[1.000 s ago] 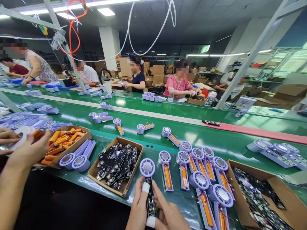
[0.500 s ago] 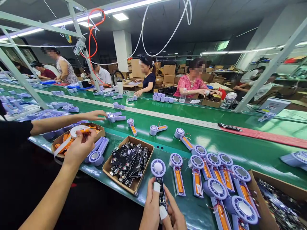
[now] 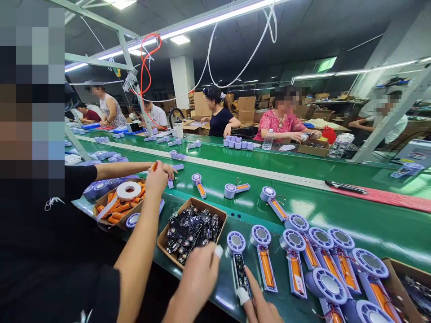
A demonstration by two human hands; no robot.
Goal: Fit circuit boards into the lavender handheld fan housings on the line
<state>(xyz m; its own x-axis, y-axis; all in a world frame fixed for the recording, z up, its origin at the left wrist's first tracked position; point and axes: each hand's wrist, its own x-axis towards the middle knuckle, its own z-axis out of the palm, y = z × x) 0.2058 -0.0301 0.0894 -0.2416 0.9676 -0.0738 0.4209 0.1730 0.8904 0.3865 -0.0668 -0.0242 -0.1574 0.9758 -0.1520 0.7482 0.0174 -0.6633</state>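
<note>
A lilac hand-fan shell (image 3: 236,251) lies on the green bench edge with a black circuit board seated in its handle. My right hand (image 3: 261,305) pinches the handle's lower end between a taped thumb and a finger. My left hand (image 3: 198,276) has lifted off the shell and hovers just left of it. Its taped fingertip is stretched toward the cardboard box of black circuit boards (image 3: 164,233), and nothing is in it.
Several fan shells with orange batteries (image 3: 266,260) lie in rows to the right. A co-worker in black (image 3: 50,251) sits close on my left, both hands (image 3: 161,172) over the belt. A box of orange batteries (image 3: 104,204) holds a tape roll (image 3: 128,190). More workers sit across the belt.
My left hand has let go of the fan handle and moved left toward the board box. The view has turned left. The co-worker's hands have reached out over the belt, leaving the tape roll on the batteries.
</note>
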